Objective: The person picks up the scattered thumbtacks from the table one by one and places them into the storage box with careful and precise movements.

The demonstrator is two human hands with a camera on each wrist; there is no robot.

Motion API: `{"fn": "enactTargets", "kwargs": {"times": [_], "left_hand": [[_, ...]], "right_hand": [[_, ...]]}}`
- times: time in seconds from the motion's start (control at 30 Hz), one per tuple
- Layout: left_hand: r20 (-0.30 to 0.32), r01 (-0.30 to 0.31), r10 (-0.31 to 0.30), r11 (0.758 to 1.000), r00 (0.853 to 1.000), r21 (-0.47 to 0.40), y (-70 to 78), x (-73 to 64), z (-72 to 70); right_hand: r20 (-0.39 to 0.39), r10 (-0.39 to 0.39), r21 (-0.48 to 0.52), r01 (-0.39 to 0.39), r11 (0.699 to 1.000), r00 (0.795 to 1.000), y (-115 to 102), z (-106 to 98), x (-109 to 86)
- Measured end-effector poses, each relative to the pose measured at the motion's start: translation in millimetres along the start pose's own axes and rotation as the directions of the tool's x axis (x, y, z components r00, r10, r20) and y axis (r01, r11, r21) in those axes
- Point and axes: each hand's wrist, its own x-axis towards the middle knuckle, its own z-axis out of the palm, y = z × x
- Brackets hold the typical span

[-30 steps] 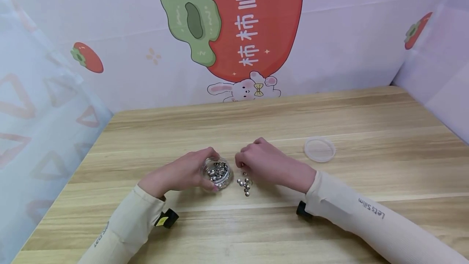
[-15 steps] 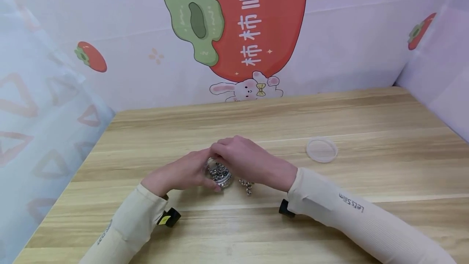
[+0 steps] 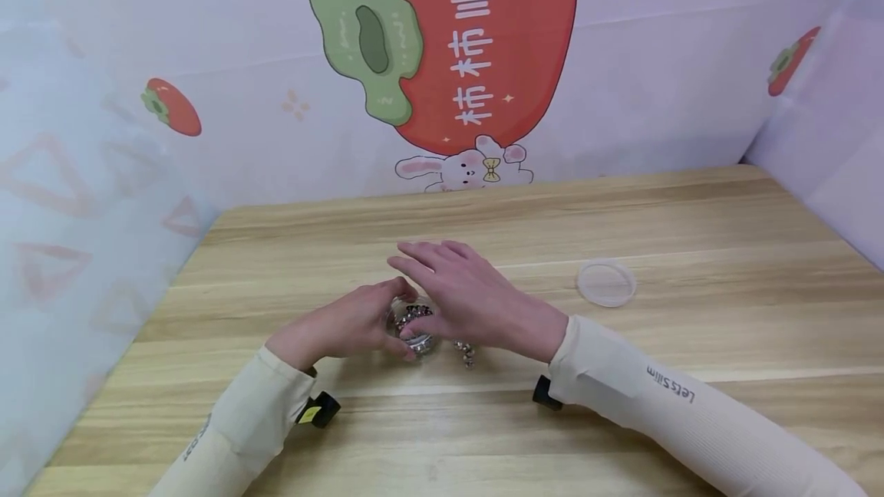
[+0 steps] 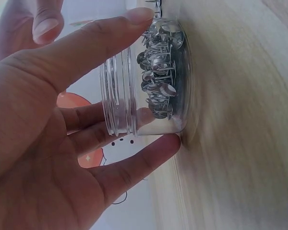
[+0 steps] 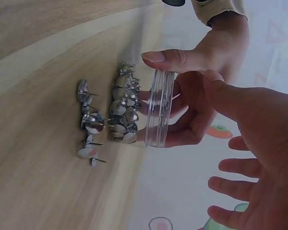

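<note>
A clear round jar point(image 4: 119, 98) stands on the table with many silver thumbtacks point(image 4: 158, 72) inside. My left hand point(image 3: 341, 326) holds it from the left, thumb on the near side and fingers round the far side. Over the mouth of the jar hovers my right hand point(image 3: 476, 301), its fingers spread and nothing seen between them. In the right wrist view its thumb point(image 5: 216, 86) lies beyond the jar's threaded rim. A small group of loose thumbtacks point(image 5: 90, 122) lies on the table to the right of the jar, partly hidden by the right hand in the head view.
A clear round lid point(image 3: 607, 282) lies on the wooden table point(image 3: 442, 436) to the right and farther back. Behind the table stands a printed backdrop point(image 3: 242, 44), with pale cloth on both sides.
My right hand has moved left from the loose thumbtacks to above the jar, and its curled fingers have straightened and spread. The left hand keeps its hold on the jar.
</note>
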Motion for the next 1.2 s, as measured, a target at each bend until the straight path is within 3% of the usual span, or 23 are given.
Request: {"fn": "enactTargets", "kwargs": {"times": [0.2, 0.47, 0.77, 1.2], "left_hand": [[-0.003, 0.005, -0.005, 1.0, 1.0, -0.026, 0.1, 1.2, -1.5], [-0.001, 0.007, -0.007, 1.0, 1.0, -0.003, 2.7, 0.8, -2.7], [-0.006, 0.026, -0.027, 0.999, 1.0, -0.018, 4.8, -0.9, -0.8], [-0.021, -0.015, 0.016, 1.0, 1.0, 0.018, -4.8, -2.4, 4.8]], "right_hand": [[0.068, 0.045, -0.006, -0.044, 0.999, 0.997, 4.3, -1.0, -11.6], [0.09, 0.111, -0.008, -0.111, 0.994, 0.99, 15.2, -7.3, -38.1], [0.131, 0.089, 0.002, -0.09, 0.996, 0.987, 18.7, -4.7, -49.5], [0.202, 0.046, -0.062, -0.034, 0.997, 0.978, 13.9, 13.5, -55.8]]}}
